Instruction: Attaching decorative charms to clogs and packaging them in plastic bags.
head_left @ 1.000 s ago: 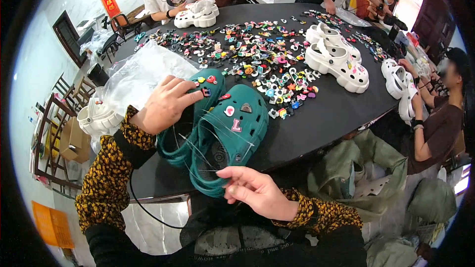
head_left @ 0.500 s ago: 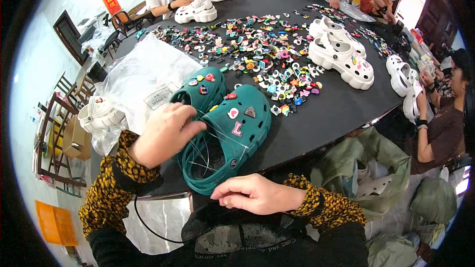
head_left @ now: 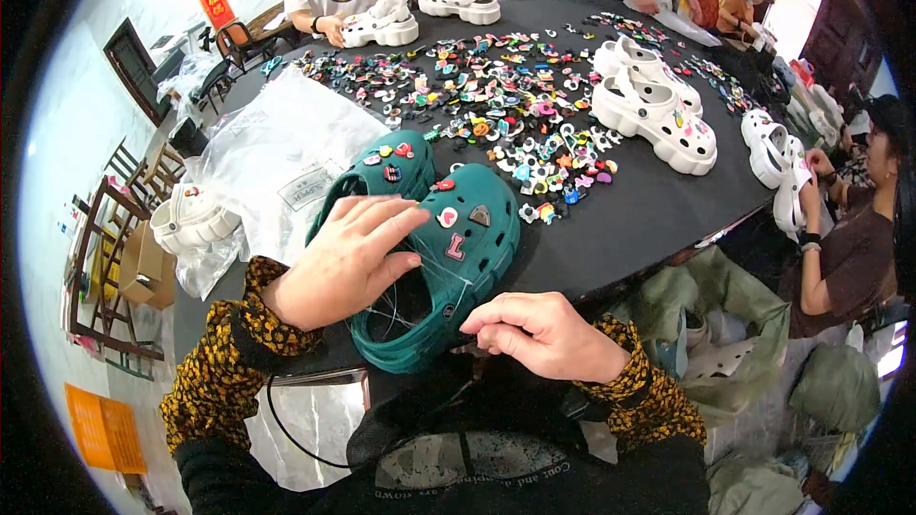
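Note:
Two dark green clogs lie at the table's near edge, decorated with small charms. The nearer clog carries a heart charm and a pink letter charm; the other clog sits behind it, to the left. Thin clear thread crosses the nearer clog's opening. My left hand hovers over the clogs, fingers stretched and thumb apart, partly covering the far one. Beside the nearer clog's heel, my right hand is closed, thumb against curled fingers; whatever it may hold is too small to make out.
A clear plastic bag lies left of the clogs. Many loose charms cover the table's middle. White clogs stand at the right. Other people handle white clogs across the table and at the right edge. A green cloth bag hangs below the table edge.
Both my hands have moved right, the left one across the clogs and spreading its fingers, the right one up along the heel. Across the table, a person has set one white clog apart.

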`<state>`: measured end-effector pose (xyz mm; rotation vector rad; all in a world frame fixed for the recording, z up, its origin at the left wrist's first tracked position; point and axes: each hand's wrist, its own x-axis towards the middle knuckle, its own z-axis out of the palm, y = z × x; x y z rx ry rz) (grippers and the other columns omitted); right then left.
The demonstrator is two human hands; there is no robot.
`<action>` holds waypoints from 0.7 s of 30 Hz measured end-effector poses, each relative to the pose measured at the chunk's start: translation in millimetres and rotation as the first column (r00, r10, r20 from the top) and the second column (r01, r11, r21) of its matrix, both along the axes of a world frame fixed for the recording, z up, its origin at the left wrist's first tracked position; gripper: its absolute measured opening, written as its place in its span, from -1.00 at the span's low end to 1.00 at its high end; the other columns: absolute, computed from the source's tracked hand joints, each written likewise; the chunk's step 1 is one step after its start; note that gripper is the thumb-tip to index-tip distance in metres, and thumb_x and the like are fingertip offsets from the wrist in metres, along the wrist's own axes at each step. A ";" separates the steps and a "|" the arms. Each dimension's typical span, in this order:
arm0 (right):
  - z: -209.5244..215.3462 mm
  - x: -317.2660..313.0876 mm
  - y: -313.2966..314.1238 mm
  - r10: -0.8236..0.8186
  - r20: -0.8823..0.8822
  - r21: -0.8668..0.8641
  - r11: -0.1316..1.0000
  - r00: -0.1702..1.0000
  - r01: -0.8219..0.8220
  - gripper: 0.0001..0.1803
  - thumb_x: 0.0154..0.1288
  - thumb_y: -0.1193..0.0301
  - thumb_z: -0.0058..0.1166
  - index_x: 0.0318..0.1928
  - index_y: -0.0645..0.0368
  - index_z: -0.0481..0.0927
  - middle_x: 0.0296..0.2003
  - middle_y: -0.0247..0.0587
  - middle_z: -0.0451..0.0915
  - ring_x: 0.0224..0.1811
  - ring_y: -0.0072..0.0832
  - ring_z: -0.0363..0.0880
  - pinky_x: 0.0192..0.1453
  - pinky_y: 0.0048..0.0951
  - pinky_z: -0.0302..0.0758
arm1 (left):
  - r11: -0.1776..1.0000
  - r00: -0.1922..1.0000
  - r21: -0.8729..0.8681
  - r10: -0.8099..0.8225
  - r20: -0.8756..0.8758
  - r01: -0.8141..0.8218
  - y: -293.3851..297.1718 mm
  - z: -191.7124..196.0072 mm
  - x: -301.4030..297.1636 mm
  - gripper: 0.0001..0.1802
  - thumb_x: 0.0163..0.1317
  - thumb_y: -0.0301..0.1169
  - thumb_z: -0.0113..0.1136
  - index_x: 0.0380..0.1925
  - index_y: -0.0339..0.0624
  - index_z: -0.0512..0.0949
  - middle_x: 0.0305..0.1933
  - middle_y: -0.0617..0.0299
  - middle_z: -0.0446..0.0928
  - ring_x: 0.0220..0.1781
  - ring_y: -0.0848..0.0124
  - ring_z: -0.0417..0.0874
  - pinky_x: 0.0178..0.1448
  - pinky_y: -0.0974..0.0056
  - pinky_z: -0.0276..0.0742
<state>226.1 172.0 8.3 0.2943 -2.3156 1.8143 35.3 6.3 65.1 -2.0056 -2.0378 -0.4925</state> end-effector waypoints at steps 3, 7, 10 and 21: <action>-0.6 -0.1 6.0 -0.050 -0.018 0.011 0.999 0.999 0.050 -0.84 0.31 0.51 -0.01 -0.14 0.28 0.55 -0.38 -0.18 0.59 -0.35 -0.51 0.58 -0.23 -0.50 0.52 | 1.000 0.979 0.019 0.012 0.205 -0.016 -13.4 -5.9 -4.4 -0.76 0.13 -0.33 0.23 -0.28 -0.26 0.55 -0.01 0.05 0.49 -0.08 0.09 0.50 0.02 0.12 0.38; -0.6 0.5 16.3 -0.114 0.017 -0.042 0.992 0.993 0.115 -0.85 0.32 0.53 -0.01 -0.15 0.28 0.56 -0.43 -0.29 0.57 -0.39 -0.64 0.51 -0.29 -0.56 0.49 | 0.988 0.962 0.016 0.143 0.233 -0.151 -22.3 -12.6 -3.9 -0.78 0.12 -0.32 0.24 -0.50 -0.27 0.51 -0.17 0.04 0.50 -0.25 0.09 0.50 -0.15 0.14 0.42; -0.5 -0.9 22.9 -0.163 0.008 -0.036 0.986 0.987 0.163 -0.85 0.32 0.53 -0.03 -0.16 0.27 0.56 -0.43 -0.30 0.57 -0.41 -0.66 0.50 -0.30 -0.57 0.48 | 0.946 0.920 -0.114 0.323 0.223 -0.305 -20.8 -19.8 -5.2 -0.71 0.07 -0.30 0.29 -0.55 -0.28 0.45 -0.30 0.04 0.43 -0.29 0.08 0.50 -0.24 0.14 0.43; -3.9 3.7 30.2 -0.252 -0.031 0.069 0.965 0.967 0.254 -0.86 0.30 0.53 0.01 -0.17 0.27 0.56 -0.41 -0.24 0.58 -0.40 -0.58 0.54 -0.29 -0.52 0.50 | 0.947 0.904 -0.079 0.322 0.283 -0.313 -1.9 -28.3 -10.8 -0.79 0.02 -0.41 0.26 -0.46 -0.32 0.46 -0.35 -0.02 0.40 -0.30 -0.03 0.49 -0.27 0.06 0.41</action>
